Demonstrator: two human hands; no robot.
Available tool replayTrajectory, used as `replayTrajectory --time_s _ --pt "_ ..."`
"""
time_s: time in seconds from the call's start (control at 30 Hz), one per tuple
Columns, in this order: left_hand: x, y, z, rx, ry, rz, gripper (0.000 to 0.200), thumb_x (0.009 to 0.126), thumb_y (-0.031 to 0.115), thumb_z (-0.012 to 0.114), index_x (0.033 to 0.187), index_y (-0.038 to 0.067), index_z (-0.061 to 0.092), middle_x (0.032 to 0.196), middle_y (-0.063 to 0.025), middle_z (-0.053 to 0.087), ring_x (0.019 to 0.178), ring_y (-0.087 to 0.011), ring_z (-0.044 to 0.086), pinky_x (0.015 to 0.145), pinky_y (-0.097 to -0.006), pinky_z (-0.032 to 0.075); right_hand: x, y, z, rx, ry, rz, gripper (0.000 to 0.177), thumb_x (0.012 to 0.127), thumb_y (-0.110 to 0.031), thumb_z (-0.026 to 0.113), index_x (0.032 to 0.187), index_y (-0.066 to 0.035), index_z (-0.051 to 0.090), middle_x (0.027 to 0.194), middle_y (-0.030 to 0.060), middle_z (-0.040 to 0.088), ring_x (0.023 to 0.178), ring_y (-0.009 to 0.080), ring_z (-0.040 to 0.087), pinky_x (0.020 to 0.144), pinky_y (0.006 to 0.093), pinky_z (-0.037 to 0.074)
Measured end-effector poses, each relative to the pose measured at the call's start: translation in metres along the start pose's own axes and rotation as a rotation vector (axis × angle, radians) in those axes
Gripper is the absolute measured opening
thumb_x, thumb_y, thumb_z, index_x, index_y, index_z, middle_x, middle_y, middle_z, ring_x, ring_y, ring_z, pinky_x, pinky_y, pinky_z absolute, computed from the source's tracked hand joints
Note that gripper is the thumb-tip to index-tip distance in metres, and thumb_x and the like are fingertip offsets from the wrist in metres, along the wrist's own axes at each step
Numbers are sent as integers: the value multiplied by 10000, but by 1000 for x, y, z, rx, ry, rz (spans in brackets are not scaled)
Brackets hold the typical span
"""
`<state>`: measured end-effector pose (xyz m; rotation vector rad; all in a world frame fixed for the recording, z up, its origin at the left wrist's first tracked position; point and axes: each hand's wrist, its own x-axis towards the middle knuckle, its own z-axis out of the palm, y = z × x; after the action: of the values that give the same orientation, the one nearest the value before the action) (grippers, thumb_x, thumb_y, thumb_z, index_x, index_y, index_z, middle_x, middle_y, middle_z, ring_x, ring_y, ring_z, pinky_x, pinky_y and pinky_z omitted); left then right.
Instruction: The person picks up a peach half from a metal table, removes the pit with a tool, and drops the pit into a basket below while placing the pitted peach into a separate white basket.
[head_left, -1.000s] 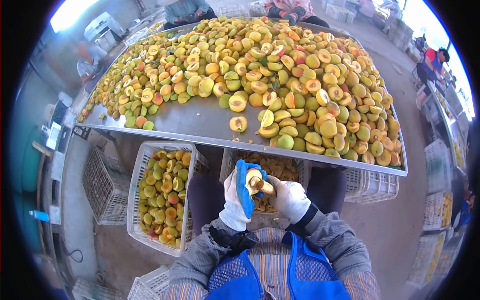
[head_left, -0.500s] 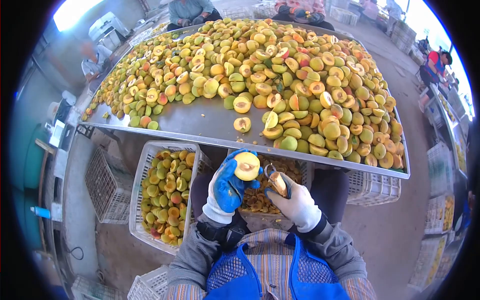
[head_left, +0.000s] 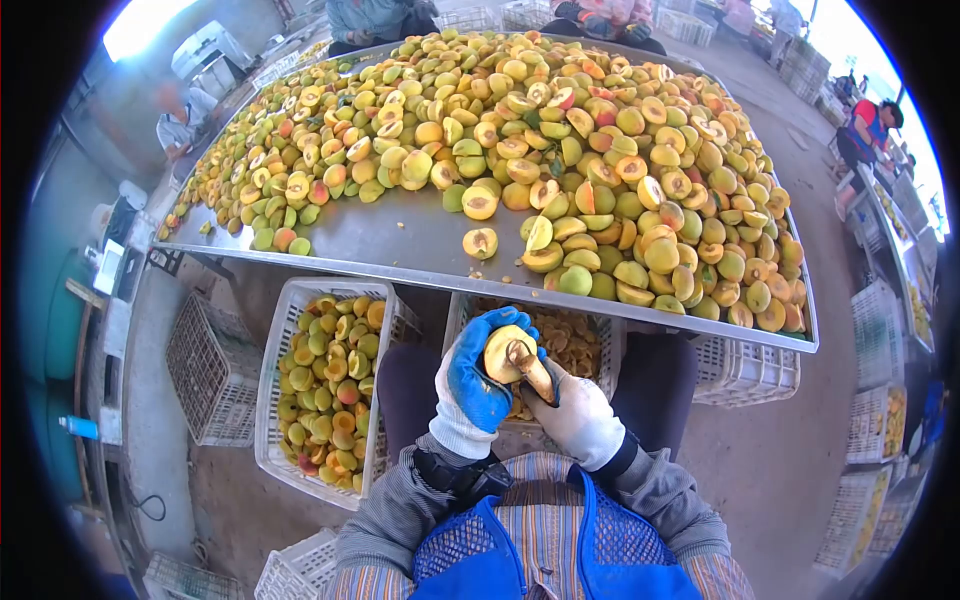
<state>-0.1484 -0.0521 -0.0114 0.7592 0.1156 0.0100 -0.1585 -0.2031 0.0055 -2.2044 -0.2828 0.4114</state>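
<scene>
In the head view my left hand [head_left: 474, 378], in a blue-coated glove, is closed around a halved yellow peach [head_left: 498, 352], its cut face turned up. My right hand [head_left: 582, 418], in a white glove, grips a wooden-handled pitting tool [head_left: 538, 380]. The tool's metal loop, seen earlier, is now hidden at the middle of the cut face. Both hands are close together above a crate of pits and scraps [head_left: 568, 345], just in front of the metal table [head_left: 375, 240].
Many halved peaches [head_left: 420, 165] are heaped on the table. To the left, a white crate [head_left: 268, 400] holds more halves. An empty-looking crate [head_left: 210, 370] stands farther left; another [head_left: 745, 370] is under the table's right side. Other people sit across the table and at the sides.
My right hand has moved left and brought the tool onto the peach half. The half has tilted toward the tool, and my left hand has come slightly lower.
</scene>
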Motion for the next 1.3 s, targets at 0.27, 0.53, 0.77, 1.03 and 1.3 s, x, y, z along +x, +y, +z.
replayTrajectory --time_s 0.27,0.53,0.77,1.03,1.3 --pt "-10 -2 12 418 168 108 643 986 553 335 946 -23 620 927 -183 657 790 -294 656 715 -406 567 0 18 10 -115 23 -91 412 850 -305 655 1159 -41 586 823 231 663 820 386 649 721 455 512" --pt "-1 10 22 254 18 138 636 994 532 351 757 3 613 772 -203 641 626 -303 634 617 -388 531 -9 -3 -1 118 -156 53 322 860 -234 676 1102 -26 633 716 122 668 710 194 666 662 351 514" --pt "0 12 14 333 -95 123 602 974 466 490 707 -47 655 766 -155 676 679 -209 652 655 -318 529 0 18 7 361 -339 -18 322 830 -301 664 990 -22 679 771 202 671 738 323 675 668 397 529" --pt "4 5 10 343 -157 90 616 1032 435 311 669 14 577 732 -213 643 634 -296 641 616 -377 536 3 23 10 287 -417 92 325 810 -309 738 970 -31 693 809 117 695 735 162 646 704 319 511" --pt "16 9 5 367 -391 40 599 1031 427 307 634 38 530 686 -214 619 594 -324 621 596 -402 536 12 35 13 554 -462 -18 290 803 -224 747 1037 -61 691 899 68 705 814 139 635 777 305 513"
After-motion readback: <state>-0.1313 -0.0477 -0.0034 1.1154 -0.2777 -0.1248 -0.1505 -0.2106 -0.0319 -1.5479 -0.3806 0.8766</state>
